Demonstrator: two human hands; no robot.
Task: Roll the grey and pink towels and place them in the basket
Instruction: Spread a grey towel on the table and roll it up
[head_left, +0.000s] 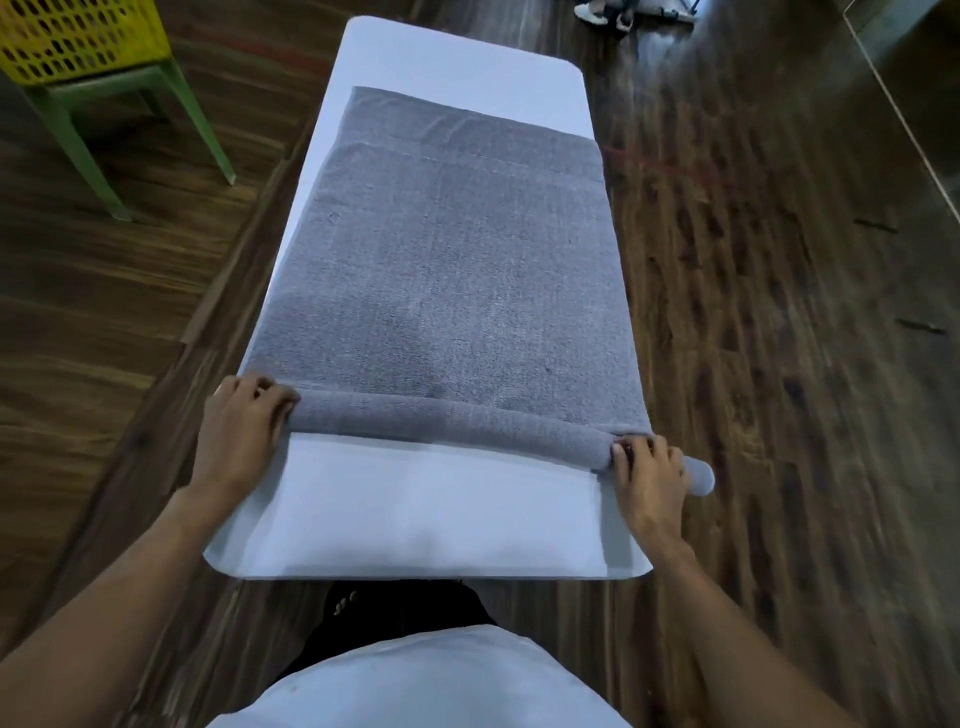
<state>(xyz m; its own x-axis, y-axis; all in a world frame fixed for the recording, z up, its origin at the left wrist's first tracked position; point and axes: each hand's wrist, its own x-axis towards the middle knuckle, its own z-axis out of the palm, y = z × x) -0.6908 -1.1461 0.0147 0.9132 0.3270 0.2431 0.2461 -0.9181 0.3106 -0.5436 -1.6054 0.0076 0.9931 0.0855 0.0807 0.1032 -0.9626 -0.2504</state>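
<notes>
Far left, top corner: the yellow basket (78, 39) is sitting on a green stool (130, 119), well apart from the desk (415, 514). No pink towel is showing in this view.

Your left hand (239, 441) is curling its fingers over the left end of the roll, gripping it at the desk's left edge. The grey towel (457, 270) is lying flat on the white-covered desk, its long axis running away from you toward the far end. Only the near edge is rolled so far; the roll itself is lying crosswise, left to right, and tilting slightly, with its right end nearer to you than its left.

Your right hand (652, 478) is gripping the roll near its right end, fingers curled on top; a short stub of the roll is sticking out past the hand and over the desk's right edge.

Step in hand, by judgement: you are rolling the grey towel, early on, with most of its length lying unrolled ahead.

Next move, by judgement: you are needing both hands to push forward evenly, the right catching up with the left so the roll squares to the towel's sides and is not coning. Keep it tight.
</notes>
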